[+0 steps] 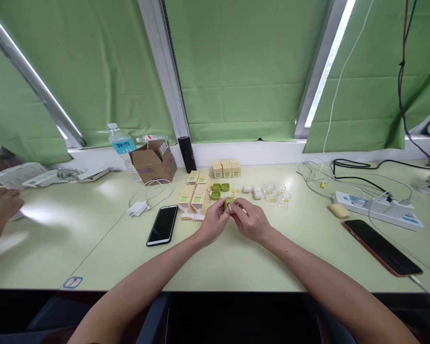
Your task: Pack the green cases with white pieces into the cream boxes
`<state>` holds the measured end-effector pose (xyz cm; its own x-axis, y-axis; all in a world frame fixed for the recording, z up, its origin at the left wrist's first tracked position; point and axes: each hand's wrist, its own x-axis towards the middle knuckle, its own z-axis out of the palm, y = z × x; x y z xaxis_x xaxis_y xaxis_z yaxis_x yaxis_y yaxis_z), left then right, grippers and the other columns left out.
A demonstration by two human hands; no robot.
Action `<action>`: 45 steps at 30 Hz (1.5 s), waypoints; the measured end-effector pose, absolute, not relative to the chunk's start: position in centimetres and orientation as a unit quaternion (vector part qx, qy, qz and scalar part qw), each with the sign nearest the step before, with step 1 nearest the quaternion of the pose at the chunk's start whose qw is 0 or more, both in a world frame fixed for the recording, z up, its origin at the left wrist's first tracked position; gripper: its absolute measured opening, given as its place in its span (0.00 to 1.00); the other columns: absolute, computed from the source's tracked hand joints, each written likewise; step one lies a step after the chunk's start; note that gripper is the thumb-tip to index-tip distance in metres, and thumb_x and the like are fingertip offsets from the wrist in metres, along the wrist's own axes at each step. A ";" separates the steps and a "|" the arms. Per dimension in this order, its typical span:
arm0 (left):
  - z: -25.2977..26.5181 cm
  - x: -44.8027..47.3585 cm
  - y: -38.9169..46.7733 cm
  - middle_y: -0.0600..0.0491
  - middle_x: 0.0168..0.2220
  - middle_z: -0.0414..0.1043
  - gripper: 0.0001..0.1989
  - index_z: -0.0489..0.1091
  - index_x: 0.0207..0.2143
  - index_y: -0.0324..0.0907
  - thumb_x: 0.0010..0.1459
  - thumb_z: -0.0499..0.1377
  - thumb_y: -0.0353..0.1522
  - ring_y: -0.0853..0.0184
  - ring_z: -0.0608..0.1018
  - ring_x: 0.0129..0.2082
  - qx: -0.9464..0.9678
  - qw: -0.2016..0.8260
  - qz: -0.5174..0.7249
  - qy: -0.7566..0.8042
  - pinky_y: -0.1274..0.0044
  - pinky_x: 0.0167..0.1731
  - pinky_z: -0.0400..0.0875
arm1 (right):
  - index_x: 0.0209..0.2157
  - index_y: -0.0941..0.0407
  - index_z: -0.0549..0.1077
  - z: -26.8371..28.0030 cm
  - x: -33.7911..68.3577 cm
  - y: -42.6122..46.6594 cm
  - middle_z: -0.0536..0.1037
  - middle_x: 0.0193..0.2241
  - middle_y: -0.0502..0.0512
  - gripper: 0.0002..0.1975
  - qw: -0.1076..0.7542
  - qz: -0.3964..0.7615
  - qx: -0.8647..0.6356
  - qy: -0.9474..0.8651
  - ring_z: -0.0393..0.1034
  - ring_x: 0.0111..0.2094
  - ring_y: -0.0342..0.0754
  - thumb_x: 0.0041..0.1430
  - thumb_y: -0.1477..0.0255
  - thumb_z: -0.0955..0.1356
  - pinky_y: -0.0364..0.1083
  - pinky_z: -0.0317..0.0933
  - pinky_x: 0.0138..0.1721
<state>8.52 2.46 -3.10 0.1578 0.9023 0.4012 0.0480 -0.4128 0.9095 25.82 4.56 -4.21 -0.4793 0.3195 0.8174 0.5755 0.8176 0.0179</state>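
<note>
Both hands meet over the table and are closed around a small green container (229, 202). My left hand (215, 220) grips it from the left. My right hand (251, 220) pinches at its right side, where a small pale piece shows between the fingertips, too small to name. Just beyond lie several similar green containers (216, 195), tiny yellow pieces (235, 190) and pale pink rounded pieces (257, 195). To their right stand several clear plastic cups (271, 195) with yellow marks inside. Several small beige cartons (200, 198), some with open flaps, are beside my left hand.
Three beige cartons (226, 168) stand at the back. On the left are a black phone (162, 225), a white charger (138, 208), a cardboard box (154, 162) and a water bottle (122, 143). A power strip (378, 210) and another phone (382, 247) lie right. Another person's hand (3, 205) is far left.
</note>
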 end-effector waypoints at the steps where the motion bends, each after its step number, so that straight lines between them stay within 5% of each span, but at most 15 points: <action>1: -3.0 8.4 2.4 0.44 0.49 0.78 0.20 0.72 0.53 0.39 0.64 0.60 0.42 0.58 0.79 0.51 0.648 0.410 0.532 0.360 0.67 0.53 0.74 | 0.55 0.54 0.71 -4.1 25.8 4.5 0.77 0.44 0.63 0.14 0.437 -0.147 -0.265 -0.847 0.75 0.40 0.50 0.71 0.73 0.62 0.44 0.69 0.31; 7: -3.3 8.3 2.8 0.40 0.54 0.74 0.31 0.70 0.55 0.39 0.54 0.71 0.44 0.55 0.76 0.55 0.629 0.502 0.521 0.284 0.67 0.55 0.71 | 0.57 0.55 0.70 -4.1 26.1 4.7 0.76 0.47 0.65 0.17 0.448 -0.135 -0.264 -0.844 0.76 0.37 0.51 0.70 0.75 0.60 0.47 0.73 0.32; 19: -3.0 8.6 3.0 0.48 0.38 0.76 0.29 0.74 0.44 0.37 0.51 0.70 0.51 0.64 0.76 0.39 0.599 0.526 0.512 0.320 0.74 0.41 0.74 | 0.64 0.55 0.64 -4.5 25.7 4.6 0.76 0.50 0.67 0.21 0.464 -0.093 -0.245 -0.846 0.75 0.51 0.58 0.71 0.72 0.63 0.56 0.76 0.49; 33: -3.3 8.3 3.1 0.49 0.36 0.73 0.29 0.72 0.43 0.37 0.53 0.68 0.53 0.66 0.73 0.36 0.612 0.515 0.500 0.331 0.75 0.38 0.72 | 0.62 0.55 0.64 -4.5 25.7 4.7 0.76 0.49 0.66 0.20 0.469 -0.089 -0.248 -0.843 0.74 0.51 0.57 0.70 0.75 0.62 0.56 0.75 0.49; 45: -3.7 8.1 3.2 0.47 0.41 0.75 0.25 0.74 0.48 0.37 0.54 0.71 0.43 0.64 0.76 0.40 0.577 0.580 0.504 0.277 0.73 0.43 0.71 | 0.60 0.55 0.65 -4.6 25.8 4.8 0.76 0.49 0.66 0.20 0.463 -0.085 -0.255 -0.845 0.75 0.50 0.58 0.68 0.76 0.62 0.56 0.76 0.47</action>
